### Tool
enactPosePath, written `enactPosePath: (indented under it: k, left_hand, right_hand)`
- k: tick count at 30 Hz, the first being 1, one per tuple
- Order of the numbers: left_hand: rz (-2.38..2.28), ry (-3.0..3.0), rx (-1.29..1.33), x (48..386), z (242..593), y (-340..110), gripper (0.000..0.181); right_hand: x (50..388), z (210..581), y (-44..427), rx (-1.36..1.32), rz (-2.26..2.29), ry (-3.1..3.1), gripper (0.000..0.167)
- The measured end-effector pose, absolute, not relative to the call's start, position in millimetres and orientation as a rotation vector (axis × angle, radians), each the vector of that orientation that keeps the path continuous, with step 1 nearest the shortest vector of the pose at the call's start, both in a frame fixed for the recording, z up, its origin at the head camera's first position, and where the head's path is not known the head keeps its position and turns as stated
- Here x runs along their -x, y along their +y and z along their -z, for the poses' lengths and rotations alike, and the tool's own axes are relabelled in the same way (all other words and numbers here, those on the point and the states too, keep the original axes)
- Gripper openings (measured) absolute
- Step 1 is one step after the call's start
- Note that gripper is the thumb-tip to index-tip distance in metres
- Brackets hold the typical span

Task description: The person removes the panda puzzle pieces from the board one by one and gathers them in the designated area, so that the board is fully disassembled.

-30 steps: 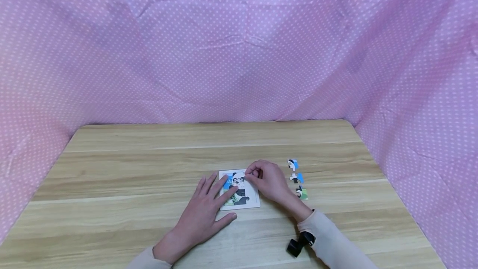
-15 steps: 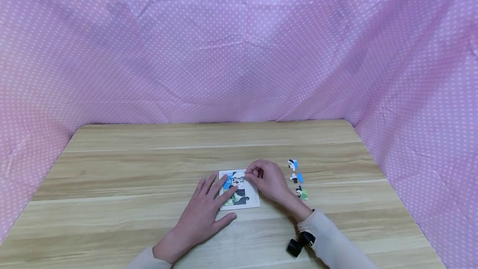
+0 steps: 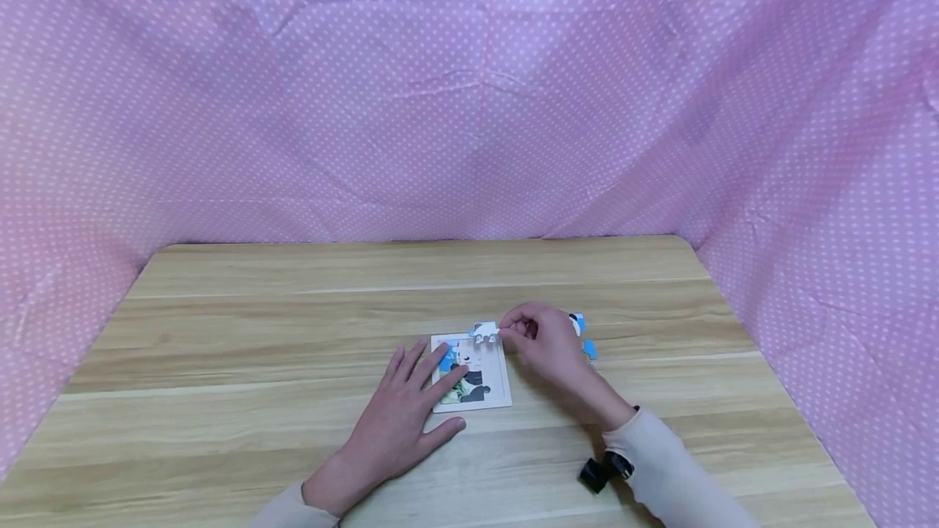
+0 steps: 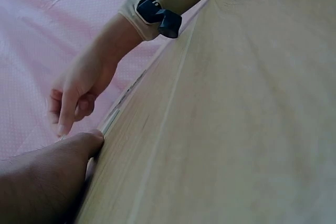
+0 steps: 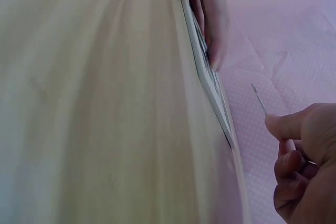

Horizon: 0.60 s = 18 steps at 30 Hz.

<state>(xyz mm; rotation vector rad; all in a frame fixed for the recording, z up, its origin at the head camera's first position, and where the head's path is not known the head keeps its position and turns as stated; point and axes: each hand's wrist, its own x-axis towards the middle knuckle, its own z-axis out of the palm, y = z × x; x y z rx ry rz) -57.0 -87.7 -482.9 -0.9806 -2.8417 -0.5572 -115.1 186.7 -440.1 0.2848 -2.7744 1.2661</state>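
Note:
The puzzle board, white-rimmed with panda pieces in its left and middle parts, lies on the table. Spread fingers of the left hand rest on its left side. Between thumb and forefinger the right hand pinches a white puzzle piece with black marks, lifted over the board's top edge. In the right wrist view this piece shows edge-on, apart from the board, at the fingertips of the right hand. The left wrist view shows the right hand beyond the left hand.
Partly behind the right hand, loose blue-edged pieces lie on the wooden table, one farther back and another nearer. A black device is strapped to the right wrist. Pink dotted cloth hangs behind the table.
The right hand has risen and moved slightly right and back, lifting the panda-head piece out of the picture on the board. The left hand has stayed where it was.

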Motion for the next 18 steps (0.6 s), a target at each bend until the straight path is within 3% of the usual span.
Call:
enactPosePath:
  k: [6,18]
  left_hand:
    - [0.569,-2.840,0.982,57.1,482.1,-87.9,0.067]
    - [0.585,-2.849,0.983,57.2,482.8,-88.1,0.068]
  right_hand:
    - [118.4,437.5,204.5,-0.315,-1.280,-2.731,0.011]
    - [120.5,437.7,238.4,-0.275,-1.258,-2.738,0.006]
